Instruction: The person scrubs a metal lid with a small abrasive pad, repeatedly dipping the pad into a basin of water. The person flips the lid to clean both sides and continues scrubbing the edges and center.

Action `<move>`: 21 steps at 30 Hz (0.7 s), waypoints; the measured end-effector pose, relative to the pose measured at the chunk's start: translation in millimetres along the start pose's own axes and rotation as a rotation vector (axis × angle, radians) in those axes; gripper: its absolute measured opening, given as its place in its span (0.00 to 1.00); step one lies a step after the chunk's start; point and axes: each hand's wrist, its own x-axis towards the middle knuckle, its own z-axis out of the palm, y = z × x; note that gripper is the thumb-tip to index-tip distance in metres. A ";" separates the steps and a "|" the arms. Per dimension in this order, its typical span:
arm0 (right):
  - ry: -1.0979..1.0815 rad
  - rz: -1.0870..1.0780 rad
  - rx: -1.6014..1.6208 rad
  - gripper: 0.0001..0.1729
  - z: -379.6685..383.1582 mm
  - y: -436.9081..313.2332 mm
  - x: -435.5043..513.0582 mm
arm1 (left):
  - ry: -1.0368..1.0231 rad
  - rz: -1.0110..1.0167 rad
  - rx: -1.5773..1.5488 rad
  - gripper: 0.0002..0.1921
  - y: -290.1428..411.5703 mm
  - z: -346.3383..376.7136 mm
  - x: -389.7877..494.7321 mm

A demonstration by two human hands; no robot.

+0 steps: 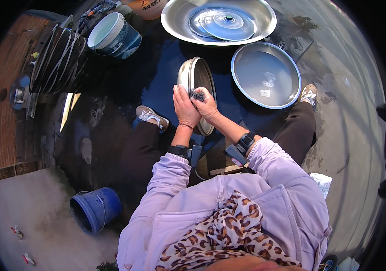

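Note:
Between my feet I hold a round metal pan or basin [184, 73], tipped up on its edge with its hollow side facing right. My left hand [183, 107] presses flat on its outer side, fingers pointing away from me. A dark scouring pad of wire mesh [198, 95] is gripped in my right hand [207, 105], at the pan's rim. To the right stands a wide metal basin [236, 76] of cloudy water with patches of foam. Beyond it a larger metal basin [171, 25] holds glass lids [228, 25], one with a dark knob.
A white-and-blue bucket [125, 42] leans at the upper left, beside an orange container [147, 8]. At the lower left a blue bucket [102, 206] lies tilted. The ground around my shoes is dark and wet. Two taps [17, 232] with red handles show at bottom left.

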 end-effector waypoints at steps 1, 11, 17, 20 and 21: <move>0.012 0.044 -0.140 0.16 0.6 2.1 -9.3 | -0.042 -0.036 -0.011 0.37 -1.0 0.7 -7.1; 0.297 0.380 0.277 0.06 -36.2 5.5 144.9 | -0.016 0.069 -0.046 0.45 8.3 -1.9 -28.4; 0.459 0.456 0.376 0.04 -35.1 4.1 146.5 | -0.013 0.079 -0.018 0.44 14.9 -3.8 -31.5; 0.227 0.179 0.130 0.09 -1.0 5.5 65.8 | -0.045 -0.049 0.043 0.45 11.1 5.0 -19.5; 0.174 0.138 0.067 0.11 5.1 6.4 37.2 | 0.003 -0.035 0.047 0.44 7.4 8.1 -12.7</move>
